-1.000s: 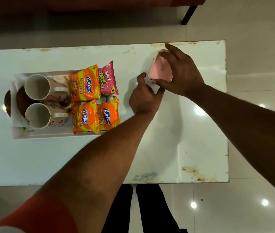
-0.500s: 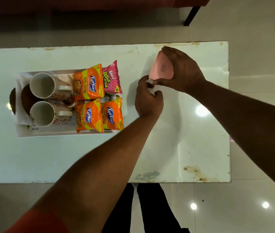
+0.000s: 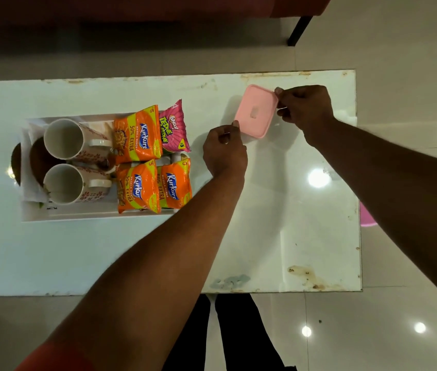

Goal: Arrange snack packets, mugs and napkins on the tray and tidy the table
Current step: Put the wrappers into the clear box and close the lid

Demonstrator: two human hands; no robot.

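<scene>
Since 0.5 s ago: the right hand has come off the top of the pink-lidded box and now sits at its right edge, so the whole lid faces the camera. It looked tipped up before and looks flatter now. The left hand has shifted slightly, to the box's lower-left corner. Tray contents are unchanged.

Hands:
- Right: thumb and forefinger pinch the lid's right edge near the upper-right corner, other fingers curled.
- Left: fingers curled, thumb tip on the lid's lower-left corner. Any grip on the box under the lid is hidden, so I can't tell if it's holding.

The box is right of centre in the upper part of the frame, on the far side of the table, directly between the two hands. It is well apart from the tray.

The tray is at mid-left:
- Two white floral mugs side by side at its left end, upper mug and lower mug, handles pointing right.
- White napkins under the mugs.
- To the right of the mugs, four packets in a two-by-two block, edges overlapping: Kurkure packet upper left, pink Bingo packet upper right, second Kurkure packet lower left, third Kurkure packet lower right.
- The left hand is just right of the block, not touching it.

The table has rust-coloured stains near its lower-right corner.
</scene>
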